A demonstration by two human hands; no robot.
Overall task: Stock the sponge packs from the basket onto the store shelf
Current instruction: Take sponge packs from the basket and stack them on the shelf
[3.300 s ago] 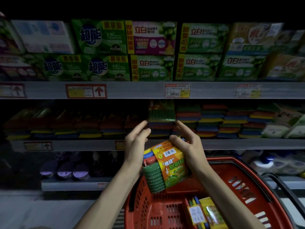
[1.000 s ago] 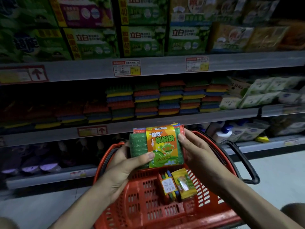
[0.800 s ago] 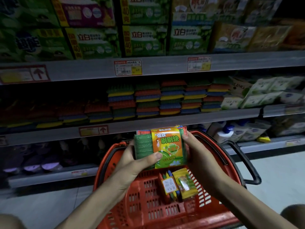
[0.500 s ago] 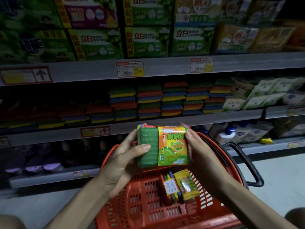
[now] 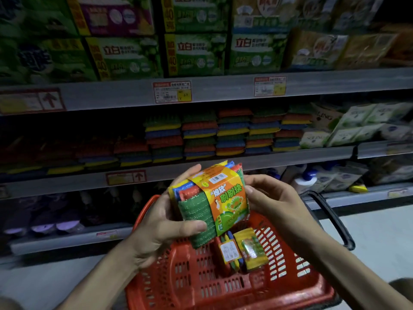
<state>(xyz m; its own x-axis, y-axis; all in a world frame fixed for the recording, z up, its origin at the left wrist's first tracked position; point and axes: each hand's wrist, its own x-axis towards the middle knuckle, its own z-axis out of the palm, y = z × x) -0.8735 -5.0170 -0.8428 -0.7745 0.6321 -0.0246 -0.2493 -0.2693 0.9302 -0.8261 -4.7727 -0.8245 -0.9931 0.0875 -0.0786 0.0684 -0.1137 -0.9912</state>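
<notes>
Grey store shelving [image 5: 223, 89], three boards in view. On the top board, green boxes [image 5: 196, 54] side by side. On the middle board, stacks of coloured sponge packs [image 5: 232, 130], white packets [image 5: 348, 128] just beside them at right. On the lowest board, white bottles [image 5: 305, 183] and dim purple items [image 5: 67, 223].

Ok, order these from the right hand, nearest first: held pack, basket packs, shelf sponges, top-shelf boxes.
1. held pack, gripped by the right hand.
2. basket packs, just below.
3. shelf sponges, farther ahead.
4. top-shelf boxes, above those, farthest.
</notes>
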